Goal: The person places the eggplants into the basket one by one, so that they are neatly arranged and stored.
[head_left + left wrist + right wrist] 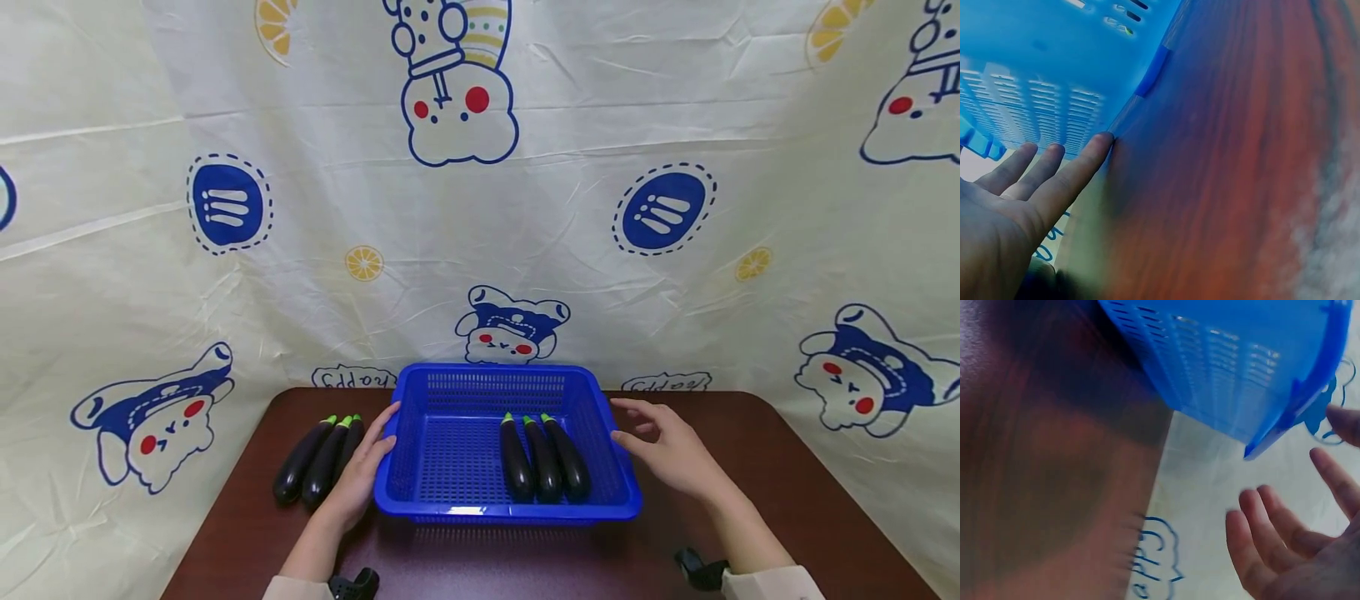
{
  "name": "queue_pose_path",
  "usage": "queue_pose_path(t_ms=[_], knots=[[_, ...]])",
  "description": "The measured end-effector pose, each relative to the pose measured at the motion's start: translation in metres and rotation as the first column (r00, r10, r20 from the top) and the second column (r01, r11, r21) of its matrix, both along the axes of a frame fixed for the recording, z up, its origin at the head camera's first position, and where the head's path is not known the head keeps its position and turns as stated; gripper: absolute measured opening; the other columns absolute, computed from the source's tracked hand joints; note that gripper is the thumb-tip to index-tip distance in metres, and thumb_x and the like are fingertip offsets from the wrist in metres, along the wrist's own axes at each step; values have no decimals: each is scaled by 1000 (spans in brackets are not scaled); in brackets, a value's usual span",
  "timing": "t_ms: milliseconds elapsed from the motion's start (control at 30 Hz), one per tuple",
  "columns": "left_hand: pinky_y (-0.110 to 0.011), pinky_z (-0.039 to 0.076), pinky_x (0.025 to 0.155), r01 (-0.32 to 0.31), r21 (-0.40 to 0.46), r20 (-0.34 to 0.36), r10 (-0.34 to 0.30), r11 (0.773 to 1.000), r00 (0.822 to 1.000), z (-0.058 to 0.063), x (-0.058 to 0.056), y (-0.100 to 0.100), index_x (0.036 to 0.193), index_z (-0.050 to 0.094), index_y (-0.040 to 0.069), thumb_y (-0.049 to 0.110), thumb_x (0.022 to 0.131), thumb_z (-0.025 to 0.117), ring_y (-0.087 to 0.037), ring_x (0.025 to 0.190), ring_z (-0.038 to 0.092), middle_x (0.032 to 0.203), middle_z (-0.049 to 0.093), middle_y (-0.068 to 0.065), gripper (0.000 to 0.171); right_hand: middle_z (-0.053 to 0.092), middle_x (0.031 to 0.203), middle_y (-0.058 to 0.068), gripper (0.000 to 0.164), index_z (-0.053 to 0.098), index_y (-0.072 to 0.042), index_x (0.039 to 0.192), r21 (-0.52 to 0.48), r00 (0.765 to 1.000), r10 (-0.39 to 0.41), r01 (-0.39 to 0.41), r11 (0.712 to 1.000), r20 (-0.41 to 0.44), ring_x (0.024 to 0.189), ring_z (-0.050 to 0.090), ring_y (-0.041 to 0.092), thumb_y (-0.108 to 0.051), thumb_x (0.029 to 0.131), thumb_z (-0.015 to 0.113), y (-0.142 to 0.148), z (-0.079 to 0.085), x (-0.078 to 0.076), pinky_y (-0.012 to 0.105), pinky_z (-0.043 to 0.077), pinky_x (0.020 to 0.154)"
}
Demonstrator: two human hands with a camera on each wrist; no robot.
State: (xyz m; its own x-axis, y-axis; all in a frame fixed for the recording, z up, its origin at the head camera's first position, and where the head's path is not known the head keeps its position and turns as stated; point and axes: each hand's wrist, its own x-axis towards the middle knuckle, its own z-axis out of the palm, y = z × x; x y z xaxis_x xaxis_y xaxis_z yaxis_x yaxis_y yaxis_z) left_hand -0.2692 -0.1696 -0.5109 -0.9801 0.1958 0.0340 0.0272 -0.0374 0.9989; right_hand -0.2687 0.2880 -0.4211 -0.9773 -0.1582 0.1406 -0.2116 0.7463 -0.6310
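Note:
A blue plastic basket (450, 450) with slotted walls stands on the table, holding three dark eggplants (546, 458) with green stems in its right half. My left hand (358, 479) is at the basket's left side, its fingers extended along the outer wall. In the left wrist view, the fingertips (1100, 142) are right at the slotted wall. On the other side, my right hand (671, 450) is held beside the right rim, fingers loosely spread with nothing in them. A gap shows between it and the basket (1222, 362) in the right wrist view.
Several more eggplants (311, 462) lie side by side left of the basket, partly behind the left hand. The dark brown table (480, 567) ends at a pale printed cloth (570, 250) hanging behind it. Black straps (701, 571) are around both wrists.

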Motion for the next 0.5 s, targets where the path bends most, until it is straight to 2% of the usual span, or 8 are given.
queue_pose_path(t_ms=[100, 267, 500], knots=[[-44, 49, 106, -6, -3, 12, 6, 1000, 1000, 1, 1, -1, 159, 32, 42, 34, 112, 39, -38, 147, 42, 169, 29, -4, 48, 56, 143, 23, 62, 48, -18, 154, -138, 995, 50, -38, 990, 89, 124, 62, 40, -40, 100, 68, 6, -11, -2, 51, 57, 90], [-45, 49, 106, -11, -8, 19, 11, 1000, 1000, 2, 1, -2, 159, 32, 41, 32, 112, 40, -39, 147, 42, 168, 30, -6, 49, 56, 146, 23, 64, 43, -18, 157, -343, 978, 109, -42, 939, 180, 127, 60, 39, -36, 101, 68, 8, -28, -4, 42, 58, 90], [-48, 49, 107, -15, -17, 29, 15, 1000, 999, 3, 0, -2, 159, 34, 41, 31, 112, 41, -38, 146, 43, 168, 32, -6, 48, 47, 154, 24, 64, 42, -25, 158, -420, 970, 103, -2, 908, 219, 131, 58, 40, -37, 101, 67, 6, -42, -4, 46, 58, 92]])
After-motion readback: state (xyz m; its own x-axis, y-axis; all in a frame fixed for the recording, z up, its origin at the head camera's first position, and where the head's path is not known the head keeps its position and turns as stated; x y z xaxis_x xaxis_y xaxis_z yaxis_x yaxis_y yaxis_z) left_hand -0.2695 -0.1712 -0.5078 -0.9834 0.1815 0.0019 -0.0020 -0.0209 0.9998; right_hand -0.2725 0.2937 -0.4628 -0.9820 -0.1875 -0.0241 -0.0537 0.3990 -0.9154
